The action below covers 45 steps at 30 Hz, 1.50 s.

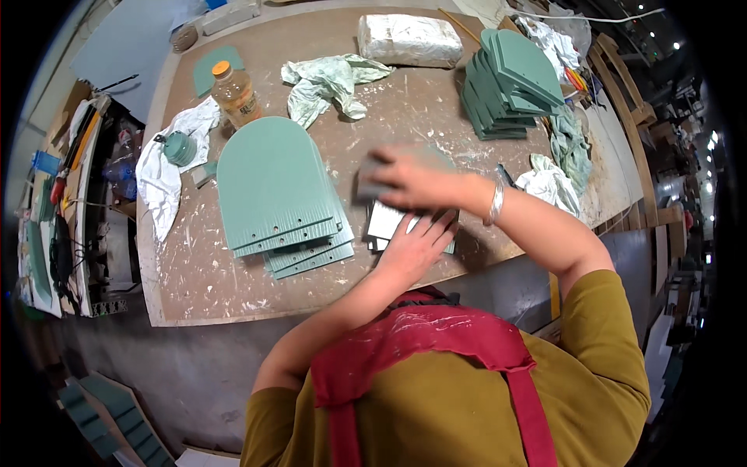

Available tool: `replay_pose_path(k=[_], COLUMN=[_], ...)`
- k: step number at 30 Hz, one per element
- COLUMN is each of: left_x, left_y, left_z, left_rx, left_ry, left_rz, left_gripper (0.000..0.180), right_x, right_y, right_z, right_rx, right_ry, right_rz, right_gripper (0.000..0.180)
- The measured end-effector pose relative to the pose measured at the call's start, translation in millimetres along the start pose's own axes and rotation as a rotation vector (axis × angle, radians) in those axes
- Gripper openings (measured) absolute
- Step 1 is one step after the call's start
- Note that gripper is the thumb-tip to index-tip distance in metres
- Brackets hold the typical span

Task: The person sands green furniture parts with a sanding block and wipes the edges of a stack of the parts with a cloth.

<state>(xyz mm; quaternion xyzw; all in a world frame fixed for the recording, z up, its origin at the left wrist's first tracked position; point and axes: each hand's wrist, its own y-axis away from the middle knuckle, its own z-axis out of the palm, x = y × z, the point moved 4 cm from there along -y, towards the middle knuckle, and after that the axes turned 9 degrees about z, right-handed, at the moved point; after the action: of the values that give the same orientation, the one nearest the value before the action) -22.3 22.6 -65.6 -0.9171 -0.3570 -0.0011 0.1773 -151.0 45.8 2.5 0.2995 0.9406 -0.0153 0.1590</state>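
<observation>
While our left hand (416, 245) lies flat on the pale panel (387, 222), our right hand (408, 177) grips a grey block (372, 180); painted stacks (280, 194) wait alongside on the worktop (202, 288).

- Mustard-yellow top, sleeves ending above the elbow, forearms bare.
- Dark red apron over the top, with a wide band across the upper back and a narrower strap running down the right side.
- Pale smears and specks of dried paint or dust across the apron band.
- Silver-coloured bangle on the right wrist, just behind the right hand (416, 177).
- Nothing worn on the left hand (416, 245): no glove, ring or watch visible.
</observation>
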Motion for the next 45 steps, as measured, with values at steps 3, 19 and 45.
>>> replay_pose_path(k=[3,19,45], left_x=[8,-105,-14], left_y=[-10,54,7], left_z=[-9,-217,-99], left_rx=[0.004,1.571,0.158], left_ry=[-0.015,1.058,-0.012], left_rz=[-0.086,-0.899,-0.275], left_gripper=[0.074,0.046,0.067], right_x=[64,134,120], right_y=[5,152,172], right_z=[-19,-51,39], right_rx=[0.298,0.49,0.518], right_ry=[0.132,-1.092,-1.202], right_rz=[0.153,0.358,0.704], right_gripper=[0.04,0.043,0.048])
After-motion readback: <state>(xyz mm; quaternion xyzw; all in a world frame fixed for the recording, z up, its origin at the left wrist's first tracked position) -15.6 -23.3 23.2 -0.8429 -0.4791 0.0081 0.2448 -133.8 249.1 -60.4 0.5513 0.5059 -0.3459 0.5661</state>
